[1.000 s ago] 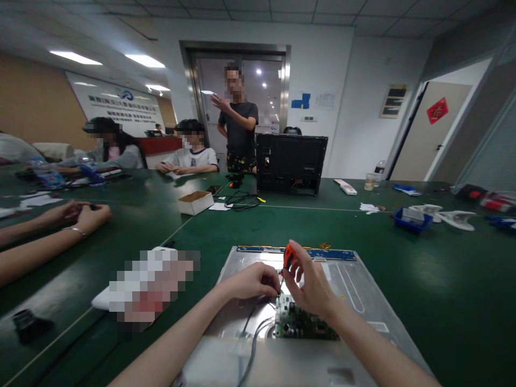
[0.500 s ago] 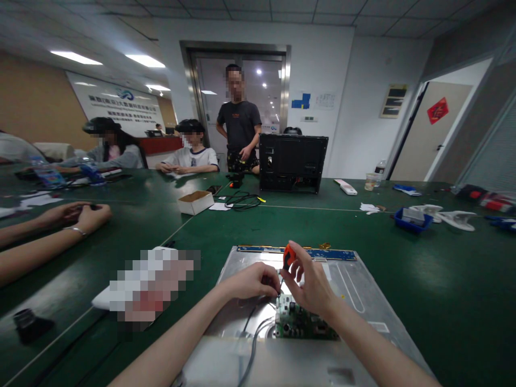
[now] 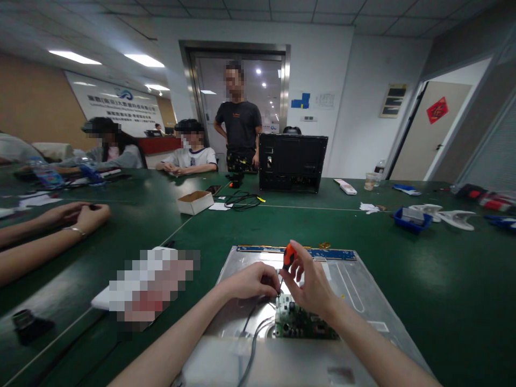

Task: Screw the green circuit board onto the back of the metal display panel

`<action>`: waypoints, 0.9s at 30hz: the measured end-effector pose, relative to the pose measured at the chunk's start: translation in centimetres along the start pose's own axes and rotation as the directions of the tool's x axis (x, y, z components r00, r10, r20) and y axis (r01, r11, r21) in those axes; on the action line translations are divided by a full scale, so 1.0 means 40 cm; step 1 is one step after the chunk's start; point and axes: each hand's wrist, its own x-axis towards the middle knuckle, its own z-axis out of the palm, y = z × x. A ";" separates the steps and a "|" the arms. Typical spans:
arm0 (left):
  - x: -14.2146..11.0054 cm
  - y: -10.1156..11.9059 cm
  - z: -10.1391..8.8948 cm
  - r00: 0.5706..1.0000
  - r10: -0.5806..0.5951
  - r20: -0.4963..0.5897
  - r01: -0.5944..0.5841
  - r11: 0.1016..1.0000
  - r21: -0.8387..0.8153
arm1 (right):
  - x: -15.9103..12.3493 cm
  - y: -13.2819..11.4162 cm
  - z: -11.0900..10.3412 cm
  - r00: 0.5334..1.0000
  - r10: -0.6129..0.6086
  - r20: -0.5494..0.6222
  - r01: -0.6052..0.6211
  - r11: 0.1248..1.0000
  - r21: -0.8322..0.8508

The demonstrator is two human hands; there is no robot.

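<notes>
Screwdriver: the orange-and-black screwdriver (image 3: 289, 256) stands slightly tilted between the two hands, handle up, its thin shaft running down to the far left corner of the board; the contact at the tip is too small to make out.
Right hand: the right hand (image 3: 312, 285) has its grip around the screwdriver handle, thumb and fingers bent, the wrist above the right part of the board.
Left hand: the left hand (image 3: 258, 280) has its fingers curled in beside the shaft, at the same corner; whether its grip holds anything I cannot tell.
Board: the green board (image 3: 292, 322) lies on the metal panel, partly hidden by the right hand and forearm.
Panel: the silver panel (image 3: 379, 306) lies on the green counter (image 3: 451, 269), a blue strip (image 3: 338, 255) along its far edge.
Cable: a grey cable (image 3: 255, 344) runs over the panel, left of the board.
Across the counter: a black monitor (image 3: 293, 161) stands with its back this way; an open box (image 3: 195, 203) and coiled black cables (image 3: 244, 200) lie to its left.
Right side: a blue tray (image 3: 407, 228) sits near white curved pieces (image 3: 457, 219).
Co-worker: another person's hands (image 3: 92, 217) meet over the counter at left.
</notes>
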 end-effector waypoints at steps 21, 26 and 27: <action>0.001 0.000 -0.002 1.000 0.001 0.005 -0.001 1.000 0.015 | -0.003 0.003 0.000 1.000 0.000 -0.002 0.000 1.000 -0.016; 0.001 -0.005 -0.001 1.000 0.015 0.005 -0.016 1.000 0.013 | -0.004 0.005 0.000 1.000 0.001 0.016 -0.001 1.000 -0.005; 0.000 -0.004 -0.001 1.000 0.017 0.005 -0.017 1.000 0.015 | -0.003 0.004 0.000 1.000 0.003 0.019 -0.003 1.000 -0.003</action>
